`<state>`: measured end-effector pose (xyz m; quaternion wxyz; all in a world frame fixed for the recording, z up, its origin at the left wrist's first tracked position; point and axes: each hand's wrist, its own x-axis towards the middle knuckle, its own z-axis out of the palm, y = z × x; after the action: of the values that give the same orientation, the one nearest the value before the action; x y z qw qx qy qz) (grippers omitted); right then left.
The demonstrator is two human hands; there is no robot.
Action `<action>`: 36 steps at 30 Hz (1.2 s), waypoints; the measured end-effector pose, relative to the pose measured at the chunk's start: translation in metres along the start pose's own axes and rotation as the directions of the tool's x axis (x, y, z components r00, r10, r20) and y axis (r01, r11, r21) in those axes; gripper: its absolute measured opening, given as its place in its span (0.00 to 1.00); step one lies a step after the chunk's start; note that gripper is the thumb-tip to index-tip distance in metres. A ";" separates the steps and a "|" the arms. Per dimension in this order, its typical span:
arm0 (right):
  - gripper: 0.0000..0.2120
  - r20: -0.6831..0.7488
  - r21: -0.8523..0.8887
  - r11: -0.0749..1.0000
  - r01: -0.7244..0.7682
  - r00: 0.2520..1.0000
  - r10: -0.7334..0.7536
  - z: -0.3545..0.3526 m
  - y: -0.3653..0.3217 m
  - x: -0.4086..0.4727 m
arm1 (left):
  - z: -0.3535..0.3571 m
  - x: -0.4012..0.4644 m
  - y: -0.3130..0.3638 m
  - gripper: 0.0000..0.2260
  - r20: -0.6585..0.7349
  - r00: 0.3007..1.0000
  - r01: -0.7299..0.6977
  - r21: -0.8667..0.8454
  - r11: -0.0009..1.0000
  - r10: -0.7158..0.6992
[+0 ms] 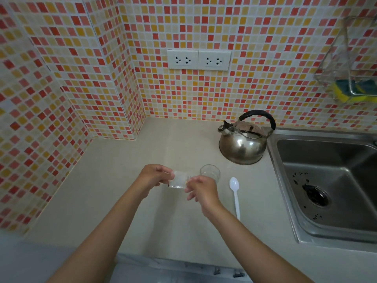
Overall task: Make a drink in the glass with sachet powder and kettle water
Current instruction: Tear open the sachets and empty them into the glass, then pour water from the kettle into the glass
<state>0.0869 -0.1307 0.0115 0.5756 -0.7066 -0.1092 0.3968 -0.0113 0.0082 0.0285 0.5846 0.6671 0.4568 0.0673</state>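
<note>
Counter [126, 201]: pale, lying below the tiled walls. Sink [318, 180]: steel, sitting set into the counter at the right, dark specks showing around its drain [317, 198]. Tiles [204, 94]: small squares in red, orange, pink and cream, covering the walls. Sockets [199, 59]: two white double plates, sitting side by side on the back wall. Rack [334, 64]: wire, hanging on the wall above the sink, holding yellow-and-green sponges [350, 92].

No legible text.
The clear plastic sachet [180, 181], steel whistling kettle [242, 147] and white wall sockets [199, 59] show no readable markings.
</note>
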 end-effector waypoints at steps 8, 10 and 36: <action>0.05 -0.143 -0.157 0.987 -0.041 0.990 0.019 0.033 0.042 0.038 | 0.008 0.032 -0.045 0.10 -0.063 0.993 0.100 -0.018 0.995 -0.101; 0.06 -0.177 -0.190 0.981 -0.036 0.984 0.001 0.036 0.048 0.046 | 0.015 0.041 -0.050 0.12 -0.104 0.991 0.086 -0.031 0.996 -0.088; 0.21 0.110 -0.943 0.267 0.198 0.944 -0.311 0.034 0.076 0.055 | 0.025 0.060 -0.095 0.13 0.037 0.927 -0.314 0.621 0.718 0.373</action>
<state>0.0772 -0.0957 -0.0815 0.1135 -0.8991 -0.4037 0.1253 -0.0121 0.0220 -0.0853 0.2904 0.8900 0.3477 0.0523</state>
